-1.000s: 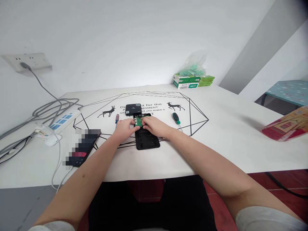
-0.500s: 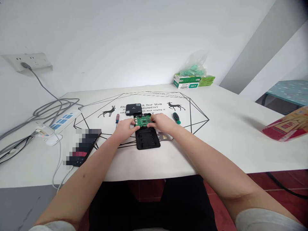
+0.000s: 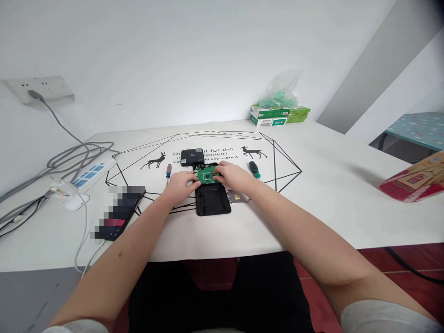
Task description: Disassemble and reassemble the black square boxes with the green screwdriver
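A green circuit board [image 3: 207, 175] sits between my hands at the middle of the table. My left hand [image 3: 182, 184] grips its left edge, thumb near the front corner. At the right edge my right hand [image 3: 231, 176] holds the board, its thumb lying over the green surface. Directly in front of the board lies an open black case half [image 3: 212, 200], flat on the cloth. Behind it rests a black box [image 3: 192, 157] with small labels. A silvery metal plate [image 3: 237, 197] shows partly under my right wrist.
Screwdrivers lie left [image 3: 169, 171] and right [image 3: 254, 169] of the hands. A phone [image 3: 121, 212], a power strip [image 3: 90, 175] and cables are at the left. Green boxes [image 3: 269, 115] with a plastic bag stand at the back, a red package [image 3: 412, 182] at the right.
My right thumb has moved from the board's front edge up onto its surface. The board looks slightly shifted or tilted; my left hand has barely moved.
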The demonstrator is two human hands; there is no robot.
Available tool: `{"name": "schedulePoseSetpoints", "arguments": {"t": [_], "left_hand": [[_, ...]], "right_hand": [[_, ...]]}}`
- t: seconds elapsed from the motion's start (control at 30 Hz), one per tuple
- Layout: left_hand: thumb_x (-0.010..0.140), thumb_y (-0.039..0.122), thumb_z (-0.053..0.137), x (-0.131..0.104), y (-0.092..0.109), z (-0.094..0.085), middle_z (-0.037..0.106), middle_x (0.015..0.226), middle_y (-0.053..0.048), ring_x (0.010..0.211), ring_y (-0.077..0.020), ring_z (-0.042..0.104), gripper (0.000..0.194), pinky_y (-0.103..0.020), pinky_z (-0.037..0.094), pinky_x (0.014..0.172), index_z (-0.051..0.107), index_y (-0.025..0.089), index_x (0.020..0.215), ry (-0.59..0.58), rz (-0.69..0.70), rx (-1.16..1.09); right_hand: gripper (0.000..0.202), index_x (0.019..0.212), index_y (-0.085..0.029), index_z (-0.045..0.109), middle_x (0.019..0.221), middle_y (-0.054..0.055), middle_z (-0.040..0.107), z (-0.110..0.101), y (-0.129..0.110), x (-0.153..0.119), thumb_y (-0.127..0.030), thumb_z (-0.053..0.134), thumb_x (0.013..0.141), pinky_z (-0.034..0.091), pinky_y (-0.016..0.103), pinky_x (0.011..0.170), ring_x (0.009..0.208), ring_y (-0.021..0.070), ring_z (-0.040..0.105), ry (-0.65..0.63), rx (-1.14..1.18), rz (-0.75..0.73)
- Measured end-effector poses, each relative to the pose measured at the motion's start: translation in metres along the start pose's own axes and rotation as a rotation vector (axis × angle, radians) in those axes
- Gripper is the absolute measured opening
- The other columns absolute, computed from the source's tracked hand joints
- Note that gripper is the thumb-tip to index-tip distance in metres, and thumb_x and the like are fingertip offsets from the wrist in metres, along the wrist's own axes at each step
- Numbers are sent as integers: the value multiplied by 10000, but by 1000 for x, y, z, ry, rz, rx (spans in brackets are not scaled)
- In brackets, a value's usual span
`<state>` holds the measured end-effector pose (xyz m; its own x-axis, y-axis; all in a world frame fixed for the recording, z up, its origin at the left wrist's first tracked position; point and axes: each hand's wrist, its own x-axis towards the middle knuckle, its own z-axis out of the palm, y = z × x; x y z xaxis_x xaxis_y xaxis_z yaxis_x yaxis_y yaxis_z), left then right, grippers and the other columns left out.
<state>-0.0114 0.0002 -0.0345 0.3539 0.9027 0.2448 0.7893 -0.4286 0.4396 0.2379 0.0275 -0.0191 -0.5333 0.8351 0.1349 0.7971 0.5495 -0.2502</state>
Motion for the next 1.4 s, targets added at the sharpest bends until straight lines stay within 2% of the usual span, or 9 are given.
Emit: {"name": "schedulePoseSetpoints", "arguments": {"t": [0.17,0.27,0.37,0.47,0.67,0.87,1.03,1.2,1.4], "left_hand": [[981,411,634,0,-1,1,785,1301,-68,1303,-309,677,233,-488,488,1172,806,271,1053,6,8,69],[976,431,643,-1,-2,-1,772,1331,-73,1311,-325,659,296,-518,461,1184,771,265,1184,15,-7,61],[969,426,648,-2,-3,-4,775,1319,-72,1309,-332,655,309,-548,415,1216,753,254,1204,15,-8,49],[966,383,644,-2,-4,-6,792,1254,-63,1250,-322,682,260,-547,427,1193,755,258,1165,5,-19,55],[961,352,650,-2,-3,-5,783,1206,-63,1206,-313,701,246,-503,475,1134,744,261,1169,4,-41,46],[988,405,620,-6,2,-11,737,1302,-77,1319,-324,621,278,-550,383,1227,725,267,1205,13,3,44],[936,552,725,-14,7,-19,643,1476,-104,1478,-362,469,511,-554,360,1269,707,283,1371,-127,131,-8],[766,688,885,-18,13,-18,350,1781,-66,1674,-426,172,930,-621,281,1319,571,360,1579,-319,81,-3],[743,713,883,-19,18,-21,224,1829,-62,1698,-430,78,1035,-628,241,1336,505,355,1637,-370,40,37]], "right_hand": [[185,1063,-194,699,1175,147,713,-13,-2,-4,-362,627,1033,502,381,837,986,282,706,-19,40,61],[282,904,-224,636,939,103,737,-34,5,-14,-491,647,993,466,373,702,838,276,697,-204,73,210],[459,875,-247,605,950,67,749,-50,16,-26,-520,924,690,467,365,650,837,291,702,-447,81,297],[519,898,-262,601,978,45,750,-54,23,-33,-410,975,570,472,363,639,859,300,714,-511,80,301],[458,852,-265,602,940,20,757,-45,20,-32,-388,952,585,463,350,624,841,279,722,-569,88,271],[419,821,-254,583,879,20,738,-48,20,-33,-374,925,612,456,353,601,782,262,705,-570,76,250],[476,867,-256,586,939,29,755,-50,16,-33,-352,952,579,476,365,626,839,287,730,-530,86,267],[414,791,-253,568,869,20,742,-53,12,-33,-347,930,614,472,371,629,818,283,722,-581,90,282],[512,1027,-269,589,943,26,744,-54,12,-34,-316,903,626,465,364,649,808,271,715,-520,115,280]]}}
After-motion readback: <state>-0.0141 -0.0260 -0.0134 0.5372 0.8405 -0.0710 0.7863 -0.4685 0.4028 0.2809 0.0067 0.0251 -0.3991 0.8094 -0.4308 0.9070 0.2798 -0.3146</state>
